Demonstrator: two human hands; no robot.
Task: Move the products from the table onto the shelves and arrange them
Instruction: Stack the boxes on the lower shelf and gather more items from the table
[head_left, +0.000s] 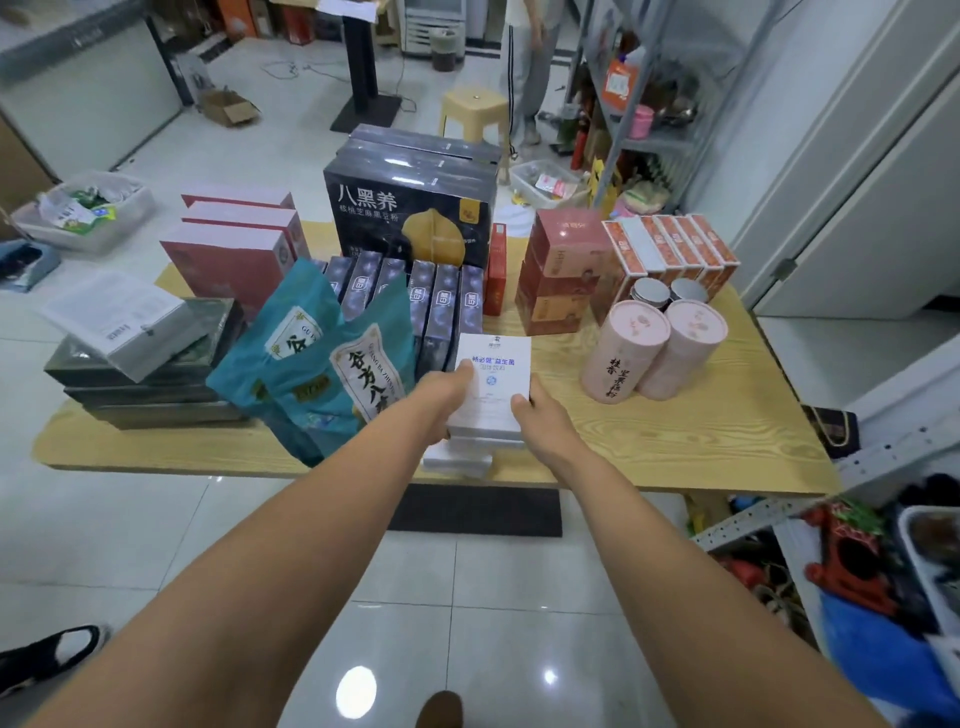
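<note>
A glossy white tiled floor (156, 545) runs through the room. A dark mat (475, 512) lies on it in the foreground, and a black-and-white shoe (49, 657) shows at the lower left edge. Further back stand a yellow plastic stool (474, 111), a black pedestal stand (363, 67) and an open cardboard box (228, 107), with a loose cable (291, 67) between the last two. A clear tub (93, 241) of packets sits at the left. A person in striped light trousers (522, 78) stands near a waste bin (445, 49)
</note>
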